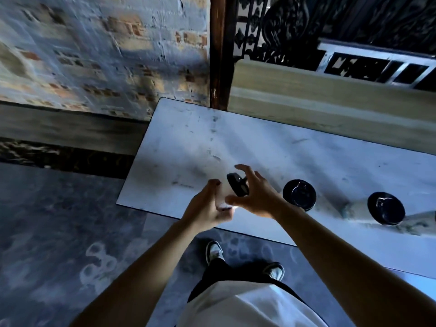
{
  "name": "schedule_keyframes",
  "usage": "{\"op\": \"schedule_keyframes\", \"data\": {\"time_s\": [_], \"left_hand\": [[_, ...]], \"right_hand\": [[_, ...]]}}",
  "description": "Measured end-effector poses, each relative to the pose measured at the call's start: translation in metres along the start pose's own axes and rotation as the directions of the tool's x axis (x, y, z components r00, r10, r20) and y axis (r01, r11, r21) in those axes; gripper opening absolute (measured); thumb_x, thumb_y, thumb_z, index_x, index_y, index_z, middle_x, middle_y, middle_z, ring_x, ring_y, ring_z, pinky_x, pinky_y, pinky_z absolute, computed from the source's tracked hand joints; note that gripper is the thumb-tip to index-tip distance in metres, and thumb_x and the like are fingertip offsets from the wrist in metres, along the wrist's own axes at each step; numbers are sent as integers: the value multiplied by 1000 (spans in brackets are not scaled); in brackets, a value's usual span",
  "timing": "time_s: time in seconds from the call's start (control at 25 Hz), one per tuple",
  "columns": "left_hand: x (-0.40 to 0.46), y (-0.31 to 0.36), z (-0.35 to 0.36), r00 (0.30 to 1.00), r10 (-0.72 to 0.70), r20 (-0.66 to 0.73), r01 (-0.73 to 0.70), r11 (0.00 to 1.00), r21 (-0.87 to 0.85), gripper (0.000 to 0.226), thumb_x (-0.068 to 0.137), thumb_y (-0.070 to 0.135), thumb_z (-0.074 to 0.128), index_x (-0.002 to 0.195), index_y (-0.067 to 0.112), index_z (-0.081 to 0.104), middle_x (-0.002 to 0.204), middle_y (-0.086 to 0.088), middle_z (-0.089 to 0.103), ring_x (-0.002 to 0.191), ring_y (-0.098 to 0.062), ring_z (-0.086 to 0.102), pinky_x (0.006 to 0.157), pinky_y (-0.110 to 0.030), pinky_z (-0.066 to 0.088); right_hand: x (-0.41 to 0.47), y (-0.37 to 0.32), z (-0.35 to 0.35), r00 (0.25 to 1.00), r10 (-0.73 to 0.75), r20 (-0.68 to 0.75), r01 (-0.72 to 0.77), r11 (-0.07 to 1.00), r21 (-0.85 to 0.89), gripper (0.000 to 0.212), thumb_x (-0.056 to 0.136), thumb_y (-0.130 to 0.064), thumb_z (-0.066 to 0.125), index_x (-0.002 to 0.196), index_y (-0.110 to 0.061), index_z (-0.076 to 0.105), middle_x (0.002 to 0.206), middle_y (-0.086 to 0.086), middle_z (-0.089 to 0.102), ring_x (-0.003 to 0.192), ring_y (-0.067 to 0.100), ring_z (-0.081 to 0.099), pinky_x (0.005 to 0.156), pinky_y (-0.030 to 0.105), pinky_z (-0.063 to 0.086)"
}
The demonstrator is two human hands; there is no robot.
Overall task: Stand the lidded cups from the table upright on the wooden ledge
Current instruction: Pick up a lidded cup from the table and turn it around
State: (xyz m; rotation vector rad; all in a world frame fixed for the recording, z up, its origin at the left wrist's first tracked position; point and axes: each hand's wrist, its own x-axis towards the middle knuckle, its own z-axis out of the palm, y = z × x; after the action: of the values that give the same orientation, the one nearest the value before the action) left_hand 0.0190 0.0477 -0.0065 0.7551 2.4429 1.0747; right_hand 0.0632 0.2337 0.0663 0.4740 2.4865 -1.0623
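Observation:
A white cup with a black lid (237, 188) is tilted, lid pointing up and left, above the near left part of the white table (188, 147). My left hand (205, 207) is closed around its pale body from the left. My right hand (256, 197) hovers at the lid with fingers spread, the thumb under the lid and the index finger lifted off it. Two more black-lidded cups stand upright on the table to the right, one in the middle (299, 195) and one further right (386, 208). A light wooden ledge (318, 90) runs behind the table.
A whitewashed brick wall (94, 55) rises at the left, with a dark wooden beam (59, 128) along its base. A dark post (218, 53) stands at the table's far corner. Black ornate railings (295, 27) sit beyond the ledge. My feet are on patterned floor below.

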Motion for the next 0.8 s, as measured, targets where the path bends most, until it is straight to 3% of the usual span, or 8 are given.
{"op": "schedule_keyframes", "data": {"time_s": [0.16, 0.28, 0.44, 0.52, 0.6, 0.72, 0.8], "left_hand": [[-17, 3, -11, 997, 5, 78, -13, 994, 110, 90, 55, 67, 78, 128, 33, 37, 117, 9, 63, 84, -13, 60, 68, -25, 43], [-22, 9, -15, 999, 21, 42, -25, 995, 99, 82, 56, 68, 78, 122, 36, 42, 116, 13, 59, 88, -14, 64, 68, -25, 46], [-22, 22, -16, 998, 59, 14, -60, 993, 99, 73, 62, 63, 74, 122, 34, 43, 115, 9, 61, 88, -19, 68, 65, -28, 50], [-22, 32, -14, 998, 56, -11, -54, 988, 144, 69, 63, 63, 69, 119, 33, 42, 110, 8, 65, 85, -20, 68, 65, -29, 51], [-19, 42, -12, 998, 44, -47, -35, 981, 189, 63, 62, 61, 65, 113, 34, 41, 99, 10, 66, 78, -20, 68, 62, -28, 49], [-17, 53, -9, 996, 48, -76, -29, 972, 231, 60, 58, 58, 62, 109, 33, 41, 93, 10, 66, 74, -20, 66, 62, -26, 43], [-16, 54, -11, 999, 23, -44, -13, 977, 213, 62, 56, 59, 61, 108, 33, 40, 93, 10, 66, 76, -22, 67, 63, -27, 45]], "right_hand": [[-13, 4, -10, 983, -103, 150, 99, 994, 37, 79, 72, -46, 83, 138, -54, 41, 131, -2, 57, 115, 20, 59, 88, 30, 48], [-25, 2, -14, 980, -148, 134, 128, 981, 148, 77, 69, -44, 88, 132, -55, 46, 121, -17, 59, 102, 6, 63, 81, 13, 49], [-33, -3, -5, 988, -149, 39, 140, 973, 183, 73, 67, -49, 88, 128, -53, 48, 120, -18, 58, 105, 7, 60, 78, 9, 45], [-38, -4, 6, 985, -163, -51, 170, 964, 203, 61, 77, -50, 80, 128, -45, 47, 114, -18, 59, 103, 11, 60, 81, 16, 49], [-42, -5, 13, 980, -161, -120, 192, 927, 322, 50, 89, -57, 62, 132, -34, 50, 123, -11, 63, 115, 11, 60, 95, 31, 50], [-49, -9, 14, 974, -103, -200, 177, 900, 399, 49, 93, -69, 37, 128, -41, 55, 127, -13, 64, 113, -8, 56, 91, 22, 43], [-48, -11, 13, 969, -122, -217, 180, 945, 274, 52, 94, -71, 29, 130, -43, 53, 130, -10, 64, 111, -2, 58, 88, 22, 43]]}}
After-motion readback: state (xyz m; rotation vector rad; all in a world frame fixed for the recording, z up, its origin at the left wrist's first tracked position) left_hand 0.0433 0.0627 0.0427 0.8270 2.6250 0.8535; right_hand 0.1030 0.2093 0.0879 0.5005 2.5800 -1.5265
